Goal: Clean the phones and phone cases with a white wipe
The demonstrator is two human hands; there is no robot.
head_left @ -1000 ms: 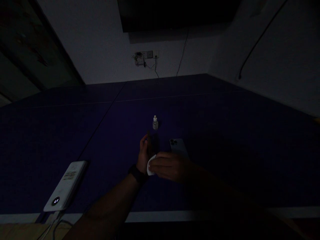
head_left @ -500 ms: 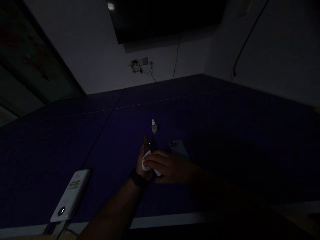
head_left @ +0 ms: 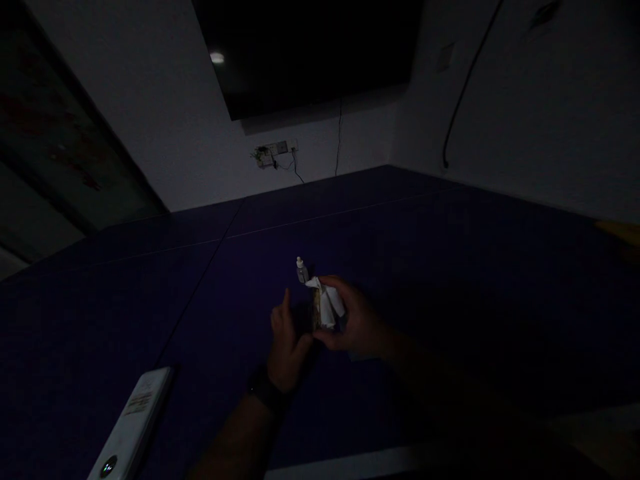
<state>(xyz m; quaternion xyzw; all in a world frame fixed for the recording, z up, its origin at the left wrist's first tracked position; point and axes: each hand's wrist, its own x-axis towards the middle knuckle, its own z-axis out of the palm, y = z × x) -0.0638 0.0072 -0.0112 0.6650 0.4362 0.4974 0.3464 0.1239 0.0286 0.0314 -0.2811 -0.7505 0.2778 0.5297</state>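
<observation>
My right hand (head_left: 360, 323) grips a phone (head_left: 316, 312) by its edges, holding it tilted above the purple table. Also in its grasp, against the phone, is a crumpled white cloth or tissue (head_left: 327, 307). Left of the phone, my left hand (head_left: 284, 353) has its thumb and index finger apart and holds nothing; its thumb tip comes close to the phone's lower edge. A small clear dropper bottle (head_left: 302, 272) with a white top stands just beyond the hands. Under my right hand, a pale blue sliver of another phone (head_left: 363, 357) shows, the rest hidden.
A long white device (head_left: 127, 423) with a round dark display lies at the left on the purple table (head_left: 225, 320). Along the back wall are sockets with cables (head_left: 275, 153), below a large dark screen (head_left: 320, 53). The room is dim.
The phone has passed from my left hand to my right, along with the white cloth. My left hand has let go and opened. The view has tilted up slightly.
</observation>
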